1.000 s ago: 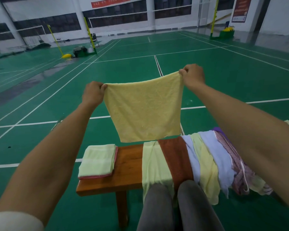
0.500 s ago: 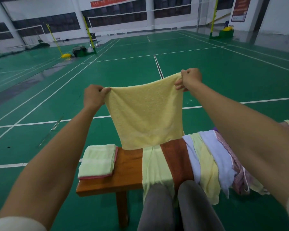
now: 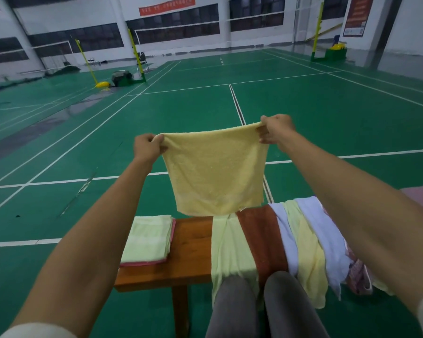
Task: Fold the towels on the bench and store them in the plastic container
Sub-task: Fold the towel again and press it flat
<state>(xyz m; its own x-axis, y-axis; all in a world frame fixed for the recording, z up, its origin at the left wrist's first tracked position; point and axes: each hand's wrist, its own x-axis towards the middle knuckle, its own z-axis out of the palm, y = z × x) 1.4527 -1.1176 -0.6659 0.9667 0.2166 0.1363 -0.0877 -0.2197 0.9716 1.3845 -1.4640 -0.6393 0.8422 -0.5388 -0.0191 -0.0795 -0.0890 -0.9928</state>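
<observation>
1. Head view: the left hand [image 3: 148, 148] and right hand [image 3: 276, 129] each pinch a top corner of the yellow towel [image 3: 214, 174], which hangs flat above the wooden bench [image 3: 192, 252], likely squared for folding.
2. Folded towels [image 3: 148, 240] sit stacked at the bench's left end; unfolded towels [image 3: 279, 240] are draped to the right. No plastic container is visible.

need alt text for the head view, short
Two bare hands, left hand and right hand, each pinch a top corner of a yellow towel above a wooden bench draped with unfolded towels, beside a folded stack.
</observation>
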